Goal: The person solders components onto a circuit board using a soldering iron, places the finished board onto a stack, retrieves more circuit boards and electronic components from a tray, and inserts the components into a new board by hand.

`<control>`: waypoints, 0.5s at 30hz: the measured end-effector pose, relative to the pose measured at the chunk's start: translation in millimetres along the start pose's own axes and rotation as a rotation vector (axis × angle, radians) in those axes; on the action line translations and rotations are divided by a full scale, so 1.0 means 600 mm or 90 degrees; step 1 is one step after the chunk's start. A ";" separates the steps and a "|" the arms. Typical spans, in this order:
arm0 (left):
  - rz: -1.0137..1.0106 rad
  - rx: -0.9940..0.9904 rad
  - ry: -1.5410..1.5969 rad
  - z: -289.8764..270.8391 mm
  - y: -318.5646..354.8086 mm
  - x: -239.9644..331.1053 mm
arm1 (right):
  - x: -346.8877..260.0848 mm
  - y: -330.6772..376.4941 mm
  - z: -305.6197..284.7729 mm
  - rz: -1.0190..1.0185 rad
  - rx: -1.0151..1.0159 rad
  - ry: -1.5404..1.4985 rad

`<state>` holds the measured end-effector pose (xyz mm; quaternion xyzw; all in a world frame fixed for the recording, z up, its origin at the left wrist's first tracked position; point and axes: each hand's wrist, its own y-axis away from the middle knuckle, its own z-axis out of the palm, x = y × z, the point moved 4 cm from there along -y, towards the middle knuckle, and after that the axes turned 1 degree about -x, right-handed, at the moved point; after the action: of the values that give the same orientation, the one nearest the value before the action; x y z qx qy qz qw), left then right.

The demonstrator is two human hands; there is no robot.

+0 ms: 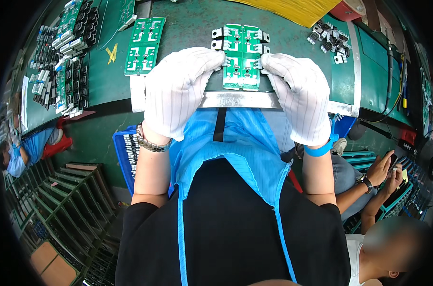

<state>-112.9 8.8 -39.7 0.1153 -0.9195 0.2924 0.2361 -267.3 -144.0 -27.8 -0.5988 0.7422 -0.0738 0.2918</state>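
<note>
A green printed circuit board (241, 71) lies at the bench's near edge, between my two white-gloved hands. Black transistors with metal tabs stick out from its far part: a pair on the left side, one of them a black transistor (218, 45), and a pair on the right, including another transistor (262, 49). My left hand (185, 81) is closed in a pinch at the board's left edge, just below the pair there. Mirroring it, my right hand (297, 86) pinches at the right edge. The fingertips hide whatever is between them.
Another green board (145, 45) lies left of my left hand. Stacked boards with black parts (73, 62) fill the bench's left end. Loose transistors (330, 40) are heaped at the right, near a yellow sheet (292, 10). A co-worker's hands (387, 171) hold a dark object at lower right.
</note>
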 end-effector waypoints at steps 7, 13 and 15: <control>-0.012 0.009 0.001 0.003 0.001 -0.002 | 0.002 0.001 0.001 -0.029 0.020 -0.009; 0.003 -0.003 0.001 0.000 -0.002 0.000 | 0.004 0.004 0.002 -0.060 0.025 -0.012; 0.011 0.001 0.002 0.000 -0.001 -0.002 | 0.003 0.004 0.002 -0.061 0.025 -0.015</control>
<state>-111.8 8.4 -40.3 0.1072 -0.9199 0.2951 0.2351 -268.9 -144.8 -30.6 -0.6286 0.7076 -0.0956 0.3084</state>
